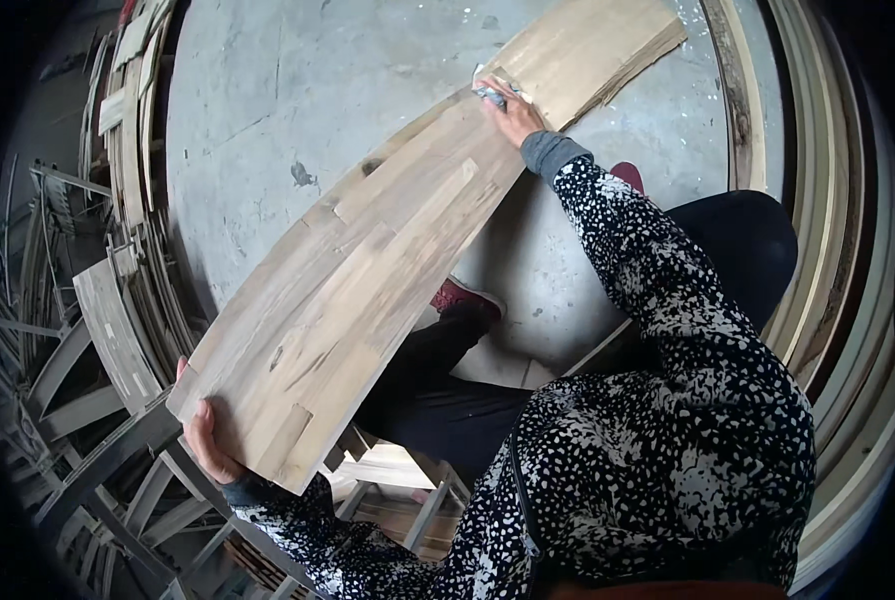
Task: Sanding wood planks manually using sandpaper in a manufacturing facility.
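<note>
A long wooden panel (352, 280), made of joined strips with brown knots and streaks, slants across in front of me from lower left to upper middle. My left hand (207, 440) grips its near left end, thumb on the top face and fingertips showing past the edge. At the far end my right hand (518, 118) is closed on a small crumpled whitish-blue rag (488, 92). That rag sits where the panel meets a paler plank (587, 50) with a rough, bark-like edge. Whether the panel rests on this plank or only meets it, I cannot tell.
Grey concrete floor (257, 150) spreads beyond the panel. Long boards (827, 200) line the right side. Stacked wood strips (132, 130) and a metal-looking frame (117, 470) crowd the left. A slatted wooden piece (437, 520) lies below the panel, near my legs.
</note>
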`<state>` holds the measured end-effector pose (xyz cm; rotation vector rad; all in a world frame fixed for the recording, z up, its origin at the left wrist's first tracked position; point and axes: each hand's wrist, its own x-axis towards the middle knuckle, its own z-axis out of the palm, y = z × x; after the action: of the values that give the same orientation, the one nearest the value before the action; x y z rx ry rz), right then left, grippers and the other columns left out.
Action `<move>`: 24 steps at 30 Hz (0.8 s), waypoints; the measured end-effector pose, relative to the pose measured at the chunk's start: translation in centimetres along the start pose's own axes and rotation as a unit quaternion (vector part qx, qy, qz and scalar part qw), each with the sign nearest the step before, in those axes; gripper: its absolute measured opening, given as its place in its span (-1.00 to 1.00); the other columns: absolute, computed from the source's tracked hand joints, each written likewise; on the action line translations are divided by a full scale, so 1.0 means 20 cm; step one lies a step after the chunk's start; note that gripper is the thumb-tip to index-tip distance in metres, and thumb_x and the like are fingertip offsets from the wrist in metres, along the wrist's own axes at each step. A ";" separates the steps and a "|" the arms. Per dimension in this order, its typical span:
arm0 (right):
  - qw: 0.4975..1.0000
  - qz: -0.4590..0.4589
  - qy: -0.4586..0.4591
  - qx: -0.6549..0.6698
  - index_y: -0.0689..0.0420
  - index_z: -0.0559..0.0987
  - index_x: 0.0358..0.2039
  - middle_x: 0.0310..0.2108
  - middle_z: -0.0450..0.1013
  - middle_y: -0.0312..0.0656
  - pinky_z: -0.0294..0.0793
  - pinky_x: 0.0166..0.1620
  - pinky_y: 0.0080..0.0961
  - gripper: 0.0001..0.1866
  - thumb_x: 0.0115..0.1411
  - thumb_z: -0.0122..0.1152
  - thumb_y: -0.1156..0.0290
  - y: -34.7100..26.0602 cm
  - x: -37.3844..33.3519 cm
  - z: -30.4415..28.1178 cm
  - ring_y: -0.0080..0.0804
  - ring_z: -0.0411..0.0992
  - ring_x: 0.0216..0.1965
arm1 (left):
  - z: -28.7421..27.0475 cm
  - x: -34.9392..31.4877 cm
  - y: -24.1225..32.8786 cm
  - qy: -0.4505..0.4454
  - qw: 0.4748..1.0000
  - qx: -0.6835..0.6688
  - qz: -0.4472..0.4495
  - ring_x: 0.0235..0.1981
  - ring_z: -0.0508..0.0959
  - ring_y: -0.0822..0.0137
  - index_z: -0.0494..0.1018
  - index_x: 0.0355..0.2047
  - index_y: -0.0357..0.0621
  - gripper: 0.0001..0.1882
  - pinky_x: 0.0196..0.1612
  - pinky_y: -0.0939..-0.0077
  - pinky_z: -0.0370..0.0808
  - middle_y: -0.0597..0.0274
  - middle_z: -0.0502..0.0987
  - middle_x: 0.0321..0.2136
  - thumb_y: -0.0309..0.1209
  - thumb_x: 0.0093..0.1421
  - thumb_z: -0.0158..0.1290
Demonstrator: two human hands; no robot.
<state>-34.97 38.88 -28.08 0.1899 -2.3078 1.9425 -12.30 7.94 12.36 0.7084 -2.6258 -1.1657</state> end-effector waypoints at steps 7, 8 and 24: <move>0.970 -0.213 -0.096 -0.074 -0.10 0.34 0.00 0.12 0.12 -0.33 -0.06 0.19 -0.27 -0.61 0.14 -0.10 0.15 -0.35 -0.05 0.13 -0.29 -0.05 0.20 | -0.02 0.09 0.01 0.055 0.988 -0.130 -0.054 0.00 0.30 0.27 0.32 -0.12 -0.36 -0.61 0.14 0.40 0.13 0.01 0.35 -0.08 -0.31 0.19 -0.25; 0.969 -0.219 -0.094 -0.060 -0.08 0.35 -0.01 0.12 0.13 -0.32 -0.05 0.19 -0.28 -0.62 0.15 -0.10 0.16 -0.33 -0.02 0.12 -0.29 -0.05 0.19 | 0.00 0.10 0.02 0.051 0.989 -0.127 -0.057 0.00 0.30 0.27 0.32 -0.12 -0.36 -0.61 0.14 0.40 0.13 0.01 0.35 -0.08 -0.31 0.19 -0.25; 0.971 -0.213 -0.109 -0.007 -0.15 0.28 0.04 0.16 0.04 -0.29 -0.17 0.17 0.01 -0.58 0.13 -0.10 0.17 -0.90 -0.42 0.20 -0.14 -0.10 0.20 | -0.41 0.37 -0.05 0.101 0.984 -0.123 -0.081 -0.01 0.31 0.30 0.32 -0.10 -0.35 -0.64 0.12 0.46 0.14 0.05 0.37 -0.10 -0.35 0.16 -0.19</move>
<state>-23.69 32.09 -12.69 0.8606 -2.1659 1.7563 -15.42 -1.64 17.04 0.9480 -2.2437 -1.3544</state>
